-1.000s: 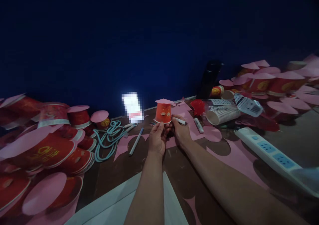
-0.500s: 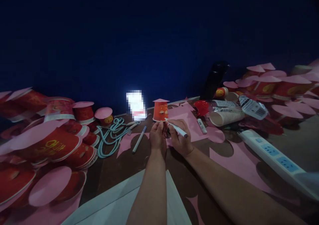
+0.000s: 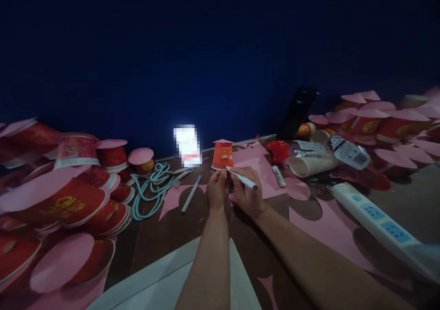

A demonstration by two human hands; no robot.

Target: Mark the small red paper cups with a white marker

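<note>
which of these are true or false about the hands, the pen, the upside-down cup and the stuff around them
1. The right hand holds a white pen. True.
2. The red cup stands upside down with a pink paper on top. True.
3. The left hand rests on the power strip. False: it is at the cup's rim, and the strip lies far to the right.
4. The coiled cord lies right of the cup. False: it lies to the left.
5. A sleeve of stacked cups lies on its side. True.
</note>
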